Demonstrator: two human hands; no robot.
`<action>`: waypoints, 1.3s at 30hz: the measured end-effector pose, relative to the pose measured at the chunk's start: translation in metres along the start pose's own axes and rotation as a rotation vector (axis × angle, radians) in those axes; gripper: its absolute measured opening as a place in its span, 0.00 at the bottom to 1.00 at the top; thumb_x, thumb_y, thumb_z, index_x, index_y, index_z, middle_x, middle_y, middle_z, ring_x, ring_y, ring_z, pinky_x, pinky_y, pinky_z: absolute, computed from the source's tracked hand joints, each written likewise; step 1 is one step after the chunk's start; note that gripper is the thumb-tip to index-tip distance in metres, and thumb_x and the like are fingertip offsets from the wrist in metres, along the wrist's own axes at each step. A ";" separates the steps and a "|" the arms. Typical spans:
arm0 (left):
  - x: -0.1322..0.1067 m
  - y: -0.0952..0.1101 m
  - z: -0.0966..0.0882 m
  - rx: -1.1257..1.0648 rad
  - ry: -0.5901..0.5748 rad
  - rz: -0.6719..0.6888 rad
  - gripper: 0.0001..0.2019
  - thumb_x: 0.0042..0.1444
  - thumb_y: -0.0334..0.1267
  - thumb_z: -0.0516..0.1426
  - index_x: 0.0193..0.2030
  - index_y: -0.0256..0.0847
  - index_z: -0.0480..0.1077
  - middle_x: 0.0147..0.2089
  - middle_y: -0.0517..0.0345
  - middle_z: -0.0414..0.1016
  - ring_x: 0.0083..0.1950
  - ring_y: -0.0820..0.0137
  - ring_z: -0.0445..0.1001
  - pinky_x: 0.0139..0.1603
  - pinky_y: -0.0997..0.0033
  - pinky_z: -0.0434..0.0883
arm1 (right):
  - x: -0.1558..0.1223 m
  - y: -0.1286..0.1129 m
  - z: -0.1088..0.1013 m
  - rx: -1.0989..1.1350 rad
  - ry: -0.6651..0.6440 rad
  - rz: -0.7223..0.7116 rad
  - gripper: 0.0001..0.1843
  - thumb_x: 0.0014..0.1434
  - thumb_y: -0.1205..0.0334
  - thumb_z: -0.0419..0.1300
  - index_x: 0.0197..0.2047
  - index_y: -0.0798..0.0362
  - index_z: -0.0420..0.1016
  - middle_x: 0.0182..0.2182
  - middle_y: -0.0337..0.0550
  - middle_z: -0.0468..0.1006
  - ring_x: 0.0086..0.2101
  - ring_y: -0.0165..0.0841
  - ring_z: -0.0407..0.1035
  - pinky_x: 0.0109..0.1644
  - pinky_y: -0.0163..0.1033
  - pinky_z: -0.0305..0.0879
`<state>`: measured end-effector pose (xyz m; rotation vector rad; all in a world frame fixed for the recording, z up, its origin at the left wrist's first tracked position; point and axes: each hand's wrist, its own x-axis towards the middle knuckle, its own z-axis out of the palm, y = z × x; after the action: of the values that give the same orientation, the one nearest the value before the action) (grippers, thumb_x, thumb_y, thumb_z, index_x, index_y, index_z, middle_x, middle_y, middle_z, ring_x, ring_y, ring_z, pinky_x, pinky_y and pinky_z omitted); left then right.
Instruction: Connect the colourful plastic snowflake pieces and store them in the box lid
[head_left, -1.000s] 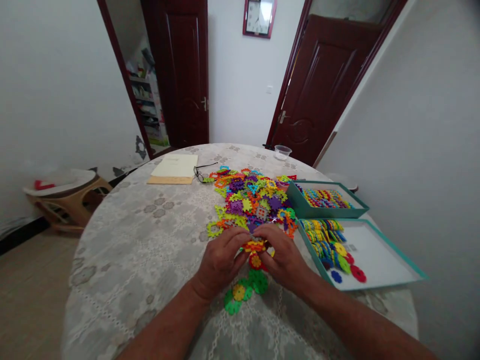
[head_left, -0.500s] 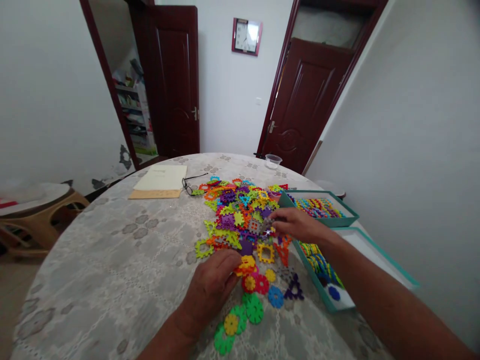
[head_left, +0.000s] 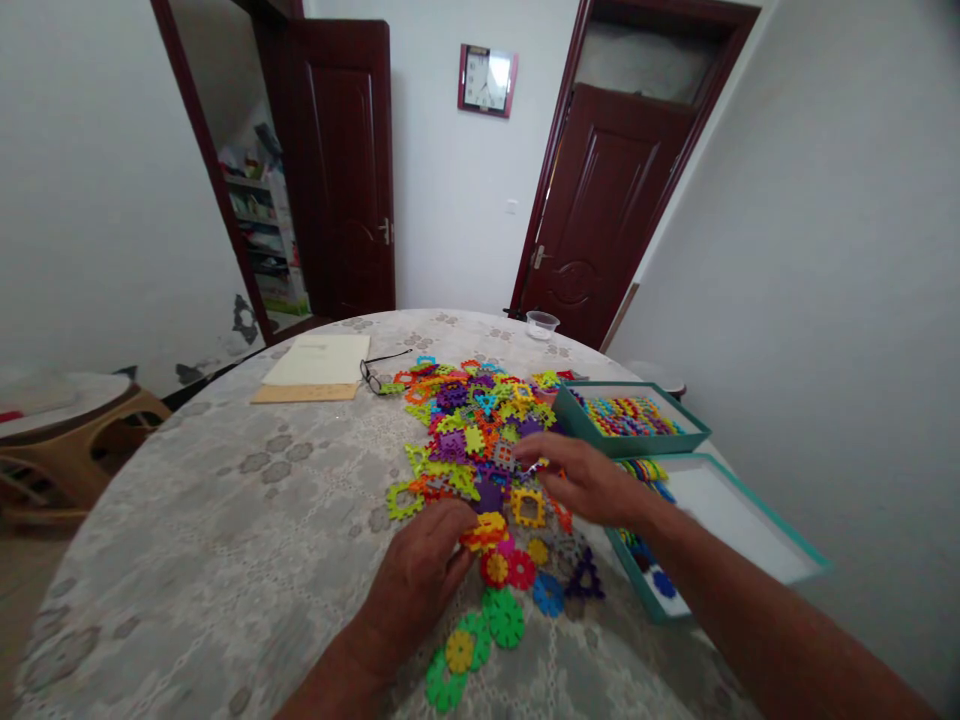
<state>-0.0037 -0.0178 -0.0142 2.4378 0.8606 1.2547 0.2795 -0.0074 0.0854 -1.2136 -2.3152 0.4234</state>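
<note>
The left hand (head_left: 420,562) pinches yellow-and-orange pieces (head_left: 487,530) at the near edge of the pile (head_left: 452,445); its fingers partly hide them, so their joining is unclear. Rightward, the right hand (head_left: 581,475) reaches over the pile beside a grey square (head_left: 504,455), apparently selecting; next calls for separating one piece. Whether it grips anything, I cannot tell.

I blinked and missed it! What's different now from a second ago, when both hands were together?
The right hand let go of the yellow-and-orange pieces and moved forward and a little right, over the colorful pile. Whether it grips anything there is hard to tell. The left hand still holds those pieces. The green round pieces and glasses stayed put.
</note>
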 end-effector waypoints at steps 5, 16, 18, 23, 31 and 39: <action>0.000 0.002 0.002 -0.061 -0.067 0.028 0.08 0.66 0.34 0.60 0.51 0.44 0.74 0.46 0.52 0.83 0.47 0.62 0.82 0.49 0.65 0.79 | -0.036 -0.056 0.051 -0.004 -0.104 -0.016 0.17 0.67 0.63 0.60 0.58 0.50 0.74 0.53 0.50 0.80 0.53 0.41 0.73 0.58 0.47 0.70; 0.003 -0.002 -0.006 -0.020 0.042 -0.086 0.10 0.69 0.41 0.58 0.53 0.44 0.75 0.44 0.54 0.83 0.38 0.68 0.81 0.42 0.70 0.80 | -0.027 0.003 -0.024 -0.230 0.374 0.431 0.11 0.66 0.58 0.58 0.48 0.52 0.78 0.36 0.42 0.81 0.34 0.35 0.71 0.39 0.37 0.61; 0.005 -0.008 -0.010 0.037 0.105 -0.120 0.09 0.69 0.41 0.57 0.49 0.44 0.77 0.44 0.54 0.83 0.40 0.67 0.82 0.44 0.69 0.80 | -0.016 0.043 -0.053 -0.352 0.466 0.608 0.13 0.66 0.57 0.57 0.47 0.54 0.79 0.37 0.45 0.82 0.35 0.36 0.72 0.39 0.37 0.60; 0.006 -0.020 -0.016 0.129 0.201 -0.284 0.11 0.69 0.44 0.55 0.46 0.43 0.78 0.42 0.54 0.84 0.42 0.64 0.83 0.46 0.67 0.80 | 0.009 0.128 -0.086 -0.480 0.404 0.946 0.19 0.66 0.59 0.56 0.53 0.60 0.81 0.49 0.58 0.84 0.46 0.43 0.76 0.45 0.38 0.63; 0.005 -0.034 -0.020 0.140 0.179 -0.458 0.14 0.67 0.49 0.55 0.44 0.45 0.78 0.42 0.57 0.85 0.42 0.63 0.83 0.43 0.69 0.78 | 0.033 0.170 -0.061 -0.368 0.263 0.970 0.17 0.65 0.56 0.60 0.44 0.58 0.87 0.41 0.56 0.86 0.43 0.43 0.79 0.44 0.36 0.66; 0.005 -0.030 -0.018 0.106 0.173 -0.456 0.14 0.68 0.48 0.55 0.44 0.45 0.79 0.41 0.56 0.85 0.40 0.63 0.83 0.42 0.67 0.77 | 0.024 0.172 -0.066 -0.297 0.308 0.832 0.15 0.61 0.66 0.58 0.36 0.57 0.88 0.35 0.49 0.86 0.38 0.37 0.78 0.43 0.35 0.67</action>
<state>-0.0277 0.0082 -0.0149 2.0532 1.4626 1.2750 0.4210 0.1115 0.0644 -2.1997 -1.5627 0.1361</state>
